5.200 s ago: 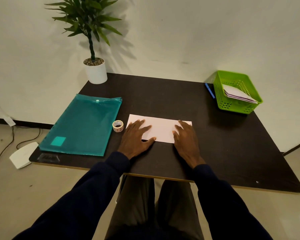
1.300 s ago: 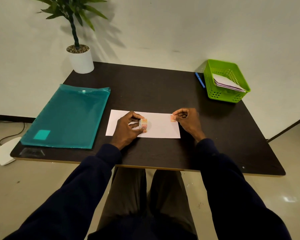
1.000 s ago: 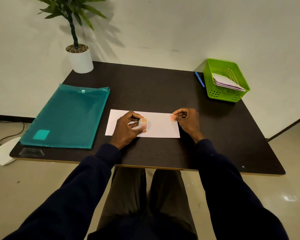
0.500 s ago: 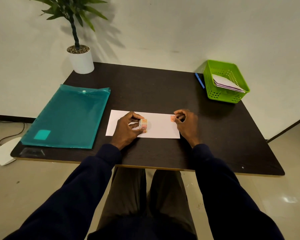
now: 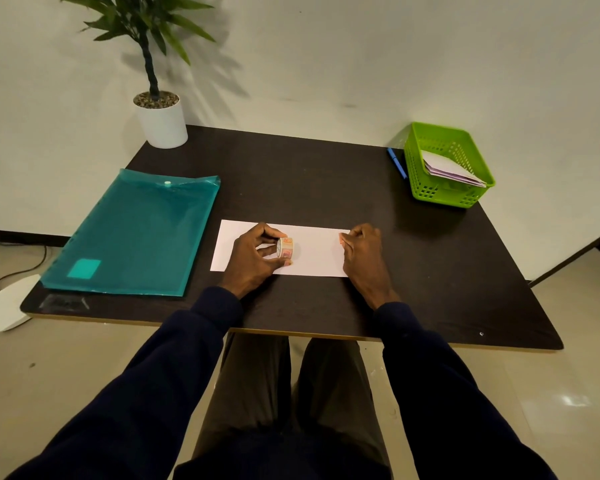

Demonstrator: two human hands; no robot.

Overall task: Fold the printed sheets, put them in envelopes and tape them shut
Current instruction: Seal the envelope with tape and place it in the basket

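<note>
A long white rectangular paper envelope lies flat and lengthwise near the front middle of the dark brown wooden surface. Its visible face is plain, with square corners and no print that can be made out.

The left hand rests on the left half of the envelope. Its thumb and fingers are curled around a small roll of tape with an orange-pink pattern, which stands on edge on the paper. The right hand sits at the envelope's right end, well apart from the left. Its fingers are curled in, with the tips pinched on a small pinkish tab of tape just over the paper's edge. Whether a strip runs between tab and roll cannot be told. Dark navy sleeves cover both arms.

To the left, a translucent teal plastic document folder with a snap button lies flat near the surface's edge. At the far left corner stands a green leafy plant in a white round pot. At the far right sits a lime-green perforated plastic basket holding a few white envelopes, with a blue pen just beside it.

The wall behind is off-white. On the pale tiled floor at the left are a flat white device and a dark cable.
</note>
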